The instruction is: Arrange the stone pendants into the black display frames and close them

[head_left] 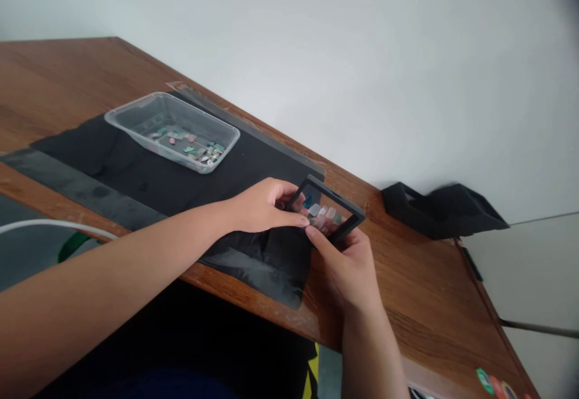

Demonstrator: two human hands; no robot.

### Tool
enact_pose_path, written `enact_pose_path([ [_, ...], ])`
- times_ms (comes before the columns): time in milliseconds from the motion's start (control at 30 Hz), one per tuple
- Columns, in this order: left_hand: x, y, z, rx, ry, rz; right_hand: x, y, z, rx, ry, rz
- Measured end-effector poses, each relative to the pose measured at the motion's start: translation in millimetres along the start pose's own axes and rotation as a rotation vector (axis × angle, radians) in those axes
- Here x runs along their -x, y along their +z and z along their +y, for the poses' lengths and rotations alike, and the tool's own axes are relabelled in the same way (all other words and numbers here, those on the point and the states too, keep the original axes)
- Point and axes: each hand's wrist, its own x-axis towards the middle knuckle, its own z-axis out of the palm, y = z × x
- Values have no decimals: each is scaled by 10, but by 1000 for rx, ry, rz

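Note:
Both hands hold a black-rimmed display frame [346,197] with a clear window, tilted above the right end of a black mat [253,188]. Several small pale, pinkish and blue pieces [322,211] show in its window. My left hand [266,205] grips the frame's left side, thumb lying along the near edge. My right hand [350,260] grips the near right corner, its thumb close to the left thumb tip. The fingers behind the frame are partly hidden. A clear plastic tub [156,140] with several small green, white and pink pieces [199,149] stands on the mat, farther left.
The wooden table [416,284] runs along a pale wall. Black open bins [434,209] stand at the back right. A white cable [58,223] crosses the near left. Round coloured stickers [495,384] sit at the lower right edge. Clear tape borders the mat.

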Motion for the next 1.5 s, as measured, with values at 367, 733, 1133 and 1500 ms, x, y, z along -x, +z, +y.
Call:
enact_pose_path([
  [367, -2, -2, -5, -73, 12, -5, -3, 15, -59, 25, 31, -49],
  [733, 0, 8, -5, 68, 37, -25, -12, 12, -44, -34, -17, 20],
  [1133, -19, 21, 16, 168, 20, 48, -24, -37, -49, -63, -51, 77],
  [1500, -25, -29, -11, 70, 1, -16, -30, -65, -33, 82, -16, 129],
])
